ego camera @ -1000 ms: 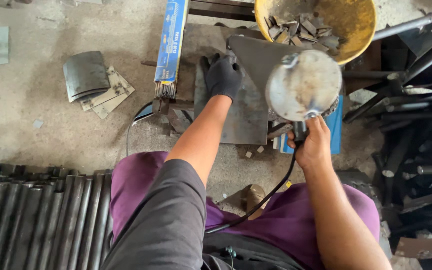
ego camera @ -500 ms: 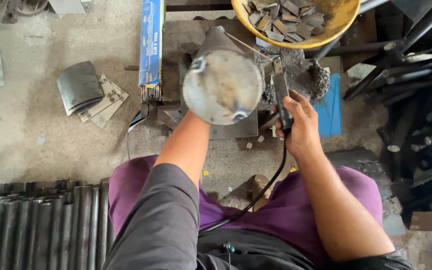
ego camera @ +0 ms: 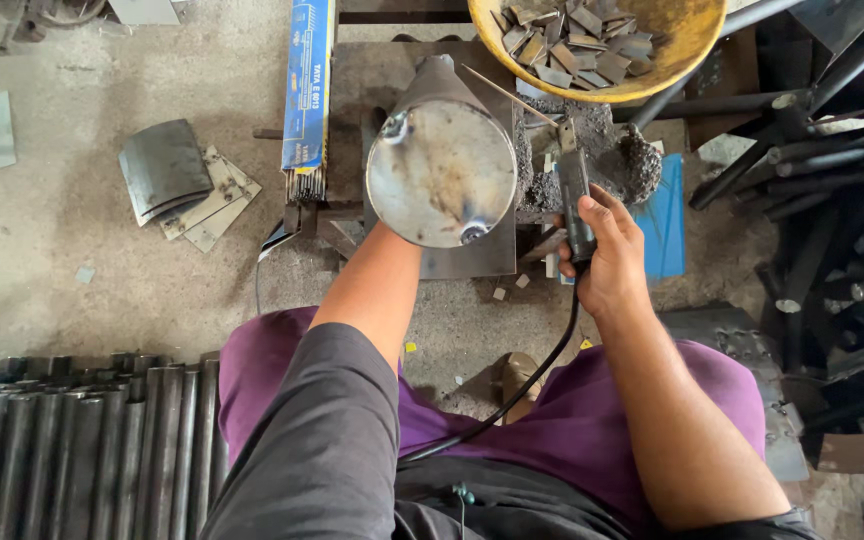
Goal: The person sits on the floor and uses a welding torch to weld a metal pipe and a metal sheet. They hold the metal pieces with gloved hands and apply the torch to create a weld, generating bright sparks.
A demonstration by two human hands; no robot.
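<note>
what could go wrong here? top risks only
1. The right hand is bare while it grips the electrode holder with a rod loaded: burn or shock is possible.
2. The round shield hides the left hand, so its grip cannot be checked.
3. The black cable trails across the lap and could snag on the metal scraps nearby.

the metal shield (ego camera: 441,172) went from right grip (ego camera: 602,262) to left, covering it.

Yellow basins (ego camera: 687,60): one, holding many metal scraps.
Electrode boxes (ego camera: 307,85): one, left of the basin.
Welding holders (ego camera: 574,195): one.
Round shields (ego camera: 442,172): one.
</note>
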